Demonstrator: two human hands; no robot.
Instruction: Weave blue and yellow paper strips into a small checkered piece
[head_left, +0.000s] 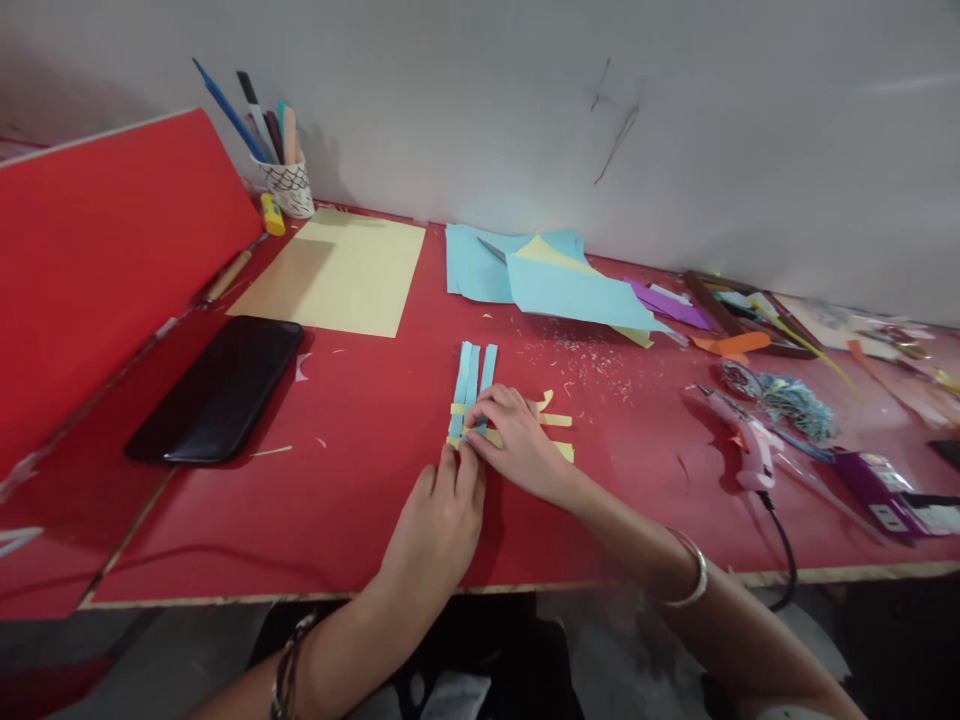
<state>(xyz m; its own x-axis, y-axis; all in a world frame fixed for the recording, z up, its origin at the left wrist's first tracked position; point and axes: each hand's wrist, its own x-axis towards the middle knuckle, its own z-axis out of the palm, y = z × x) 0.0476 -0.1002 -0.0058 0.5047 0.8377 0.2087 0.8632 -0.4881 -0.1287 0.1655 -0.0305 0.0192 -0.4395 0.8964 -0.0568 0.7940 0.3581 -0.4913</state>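
Three light blue paper strips (472, 375) run away from me on the red tabletop, crossed by pale yellow paper strips (556, 420) that stick out to the right. Together they form a small woven patch. My left hand (444, 510) presses its closed fingertips on the near end of the patch. Over its right side bends my right hand (517, 440), thumb and fingers pinched on the strips close to the left fingertips. The fingers hide most of the crossings, so which strip is pinched cannot be made out.
Left lie a black phone (217, 390) and a yellow sheet (337, 270), with a pen cup (288, 188) behind. Blue sheets (480, 265) lie at the back near paper shreds. A pink glue gun (750, 445), yarn (795, 405) and a purple box (881, 490) sit right.
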